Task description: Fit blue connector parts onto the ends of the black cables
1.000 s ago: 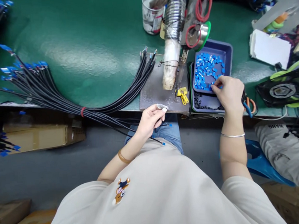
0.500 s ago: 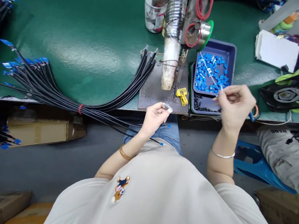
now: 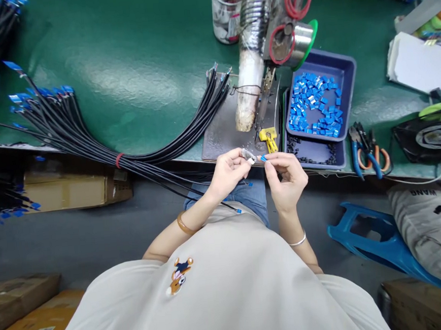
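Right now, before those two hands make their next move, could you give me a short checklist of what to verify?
1. Right hand has its piece: ok; its grip pinches a small blue connector.
2. Left hand has a secure grip: cannot tell; pale material at its fingertips obscures it.
3. Hands close together: ok, fingertips nearly meet.
4. Cable bundle tied: ok, a red band circles it.
5. Blue-handled pliers well back from the table edge: not ok; the handles reach the front edge.
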Tool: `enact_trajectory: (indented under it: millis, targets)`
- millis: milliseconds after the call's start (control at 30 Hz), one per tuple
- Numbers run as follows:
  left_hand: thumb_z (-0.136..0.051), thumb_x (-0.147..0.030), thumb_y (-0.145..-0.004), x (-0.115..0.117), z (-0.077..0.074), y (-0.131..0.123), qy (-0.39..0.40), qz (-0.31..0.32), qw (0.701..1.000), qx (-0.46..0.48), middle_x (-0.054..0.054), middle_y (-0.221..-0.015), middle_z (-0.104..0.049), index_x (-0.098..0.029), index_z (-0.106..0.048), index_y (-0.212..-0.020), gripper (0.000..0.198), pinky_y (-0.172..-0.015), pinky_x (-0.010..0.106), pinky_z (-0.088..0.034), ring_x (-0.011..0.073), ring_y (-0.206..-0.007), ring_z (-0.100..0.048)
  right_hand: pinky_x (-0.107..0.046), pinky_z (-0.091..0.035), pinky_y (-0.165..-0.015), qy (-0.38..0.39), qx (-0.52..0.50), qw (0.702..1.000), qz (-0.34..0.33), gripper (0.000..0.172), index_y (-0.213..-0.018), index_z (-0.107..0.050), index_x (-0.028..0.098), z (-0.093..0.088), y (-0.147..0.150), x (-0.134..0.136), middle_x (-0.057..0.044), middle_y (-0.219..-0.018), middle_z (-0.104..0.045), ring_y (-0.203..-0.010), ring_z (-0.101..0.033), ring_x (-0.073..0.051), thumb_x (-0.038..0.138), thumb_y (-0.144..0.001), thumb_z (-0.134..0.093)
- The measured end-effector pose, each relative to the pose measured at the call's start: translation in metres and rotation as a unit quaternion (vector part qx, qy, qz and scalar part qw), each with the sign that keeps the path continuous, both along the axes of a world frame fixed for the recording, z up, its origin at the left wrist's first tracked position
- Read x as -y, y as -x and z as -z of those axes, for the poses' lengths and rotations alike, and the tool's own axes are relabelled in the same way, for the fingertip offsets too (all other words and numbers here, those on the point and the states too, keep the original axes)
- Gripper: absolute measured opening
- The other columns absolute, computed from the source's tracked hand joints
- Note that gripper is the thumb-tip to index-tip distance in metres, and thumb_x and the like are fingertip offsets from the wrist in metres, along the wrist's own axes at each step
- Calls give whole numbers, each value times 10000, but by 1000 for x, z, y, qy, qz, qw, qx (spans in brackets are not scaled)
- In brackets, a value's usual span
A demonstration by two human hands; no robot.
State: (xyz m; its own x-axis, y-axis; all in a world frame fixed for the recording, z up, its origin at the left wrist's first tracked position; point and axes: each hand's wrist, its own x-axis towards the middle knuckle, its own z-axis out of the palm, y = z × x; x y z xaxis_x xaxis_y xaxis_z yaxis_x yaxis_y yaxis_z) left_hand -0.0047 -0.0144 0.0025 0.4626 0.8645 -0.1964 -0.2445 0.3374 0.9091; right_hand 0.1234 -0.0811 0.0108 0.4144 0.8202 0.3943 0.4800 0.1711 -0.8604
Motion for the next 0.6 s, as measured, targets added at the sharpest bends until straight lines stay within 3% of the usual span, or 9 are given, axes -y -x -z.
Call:
enact_trajectory:
  millis: [300,600]
  targets:
    - [-752,-260,-696,0,2,-1,8,-15,1000,0,-82,-530,-479,-143,-605,-755,197,-443,151,-274,16,-452,-377,-339,-594,-716,3,-1,1000,-9,57,-838,-659,245,1,1,2,-36,-914,-706,-835,-694,-175,258,-891,-644]
    - [-734,-245,-720,2,4,0,-24,-6,999,-34,-52,-560,-496,-114,-654,-788,168,-456,171,-279,28,-469,-396,-295,-601,-742,-1,-128,992,-8,52,-836,-658,222,4,-4,0,-21,-928,-688,-827,-715,-153,242,-878,-680]
